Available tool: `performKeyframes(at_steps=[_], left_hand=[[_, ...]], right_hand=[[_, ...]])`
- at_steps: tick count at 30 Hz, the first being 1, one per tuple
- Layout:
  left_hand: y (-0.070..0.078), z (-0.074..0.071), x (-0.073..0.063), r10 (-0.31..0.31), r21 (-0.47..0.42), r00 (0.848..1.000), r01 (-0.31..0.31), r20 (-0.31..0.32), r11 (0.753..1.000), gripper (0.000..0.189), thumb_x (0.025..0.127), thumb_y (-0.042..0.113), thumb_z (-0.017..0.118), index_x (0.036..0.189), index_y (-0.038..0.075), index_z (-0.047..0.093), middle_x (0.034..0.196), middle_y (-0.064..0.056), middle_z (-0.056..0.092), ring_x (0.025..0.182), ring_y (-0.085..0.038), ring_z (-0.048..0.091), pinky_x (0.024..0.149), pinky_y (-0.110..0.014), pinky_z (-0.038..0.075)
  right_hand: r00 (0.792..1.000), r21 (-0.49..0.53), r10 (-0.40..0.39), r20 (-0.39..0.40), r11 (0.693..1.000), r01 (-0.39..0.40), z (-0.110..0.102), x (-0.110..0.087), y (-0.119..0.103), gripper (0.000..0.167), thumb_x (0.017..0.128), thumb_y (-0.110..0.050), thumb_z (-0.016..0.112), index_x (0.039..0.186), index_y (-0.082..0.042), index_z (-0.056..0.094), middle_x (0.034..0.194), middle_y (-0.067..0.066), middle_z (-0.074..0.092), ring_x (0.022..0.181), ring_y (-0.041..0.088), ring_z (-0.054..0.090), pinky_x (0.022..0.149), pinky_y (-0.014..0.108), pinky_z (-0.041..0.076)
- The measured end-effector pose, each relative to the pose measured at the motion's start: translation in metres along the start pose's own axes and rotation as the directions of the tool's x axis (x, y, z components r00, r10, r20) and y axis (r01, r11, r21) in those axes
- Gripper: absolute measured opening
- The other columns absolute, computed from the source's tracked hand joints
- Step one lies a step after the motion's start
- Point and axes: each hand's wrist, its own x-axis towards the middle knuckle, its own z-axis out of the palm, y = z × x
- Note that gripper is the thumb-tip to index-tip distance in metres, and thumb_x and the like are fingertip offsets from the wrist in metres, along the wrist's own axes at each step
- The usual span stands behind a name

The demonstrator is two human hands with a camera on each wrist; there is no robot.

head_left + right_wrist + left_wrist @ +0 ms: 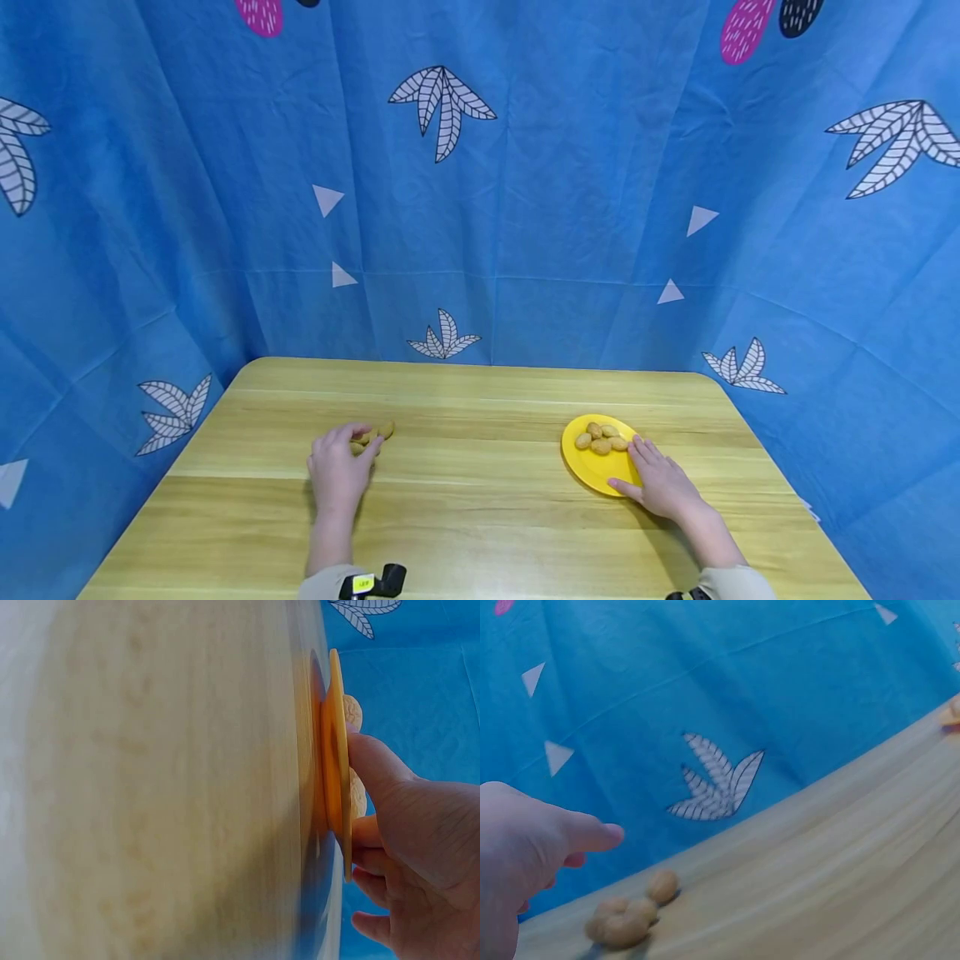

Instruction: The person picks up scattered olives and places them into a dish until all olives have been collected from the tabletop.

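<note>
On table (480, 521), poising loosely parted left hand (339, 468) over seven-o'clock nuts (626, 928), resting straight-fingered right hand (663, 486) on five-o'clock plate (592, 472), likely steadying.

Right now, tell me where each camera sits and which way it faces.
Head: on the head, facing forward and down at the table; left hand and right hand show.
Left wrist: on that wrist, facing the nuts and curtain; left hand shows.
Right wrist: on that wrist, facing low across the table to the plate; right hand shows.
Head and right wrist share the plate.
</note>
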Motion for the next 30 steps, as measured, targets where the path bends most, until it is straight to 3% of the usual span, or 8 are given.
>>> performKeyframes(at_steps=[8,30], left_hand=[[-0.022,-0.005,0.001,-0.005,0.058,0.993,-0.002,0.117,0.998,0.031,0.084,0.033,0.076,0.107,0.014,0.071,0.112,-0.011,0.069,0.106,-0.033,0.053,0.09,-0.051,0.037],[-0.034,-0.003,0.0,-0.031,0.105,0.979,0.01,0.199,0.994,0.03,0.082,0.032,0.077,0.104,0.013,0.071,0.115,-0.014,0.067,0.109,-0.038,0.053,0.082,-0.049,0.036]], right_hand=[[1.0,-0.006,-0.006,-0.002,1.0,0.006,0.0,0.001,0.001,0.086,0.093,-0.054,0.055,0.14,0.015,0.037,0.151,0.035,0.029,0.138,0.053,0.029,0.109,0.064,0.028],[1.0,0.002,-0.006,0.003,1.0,0.006,-0.001,0.002,0.001,0.086,0.093,-0.054,0.054,0.14,0.016,0.037,0.151,0.035,0.028,0.138,0.054,0.029,0.108,0.065,0.028]])
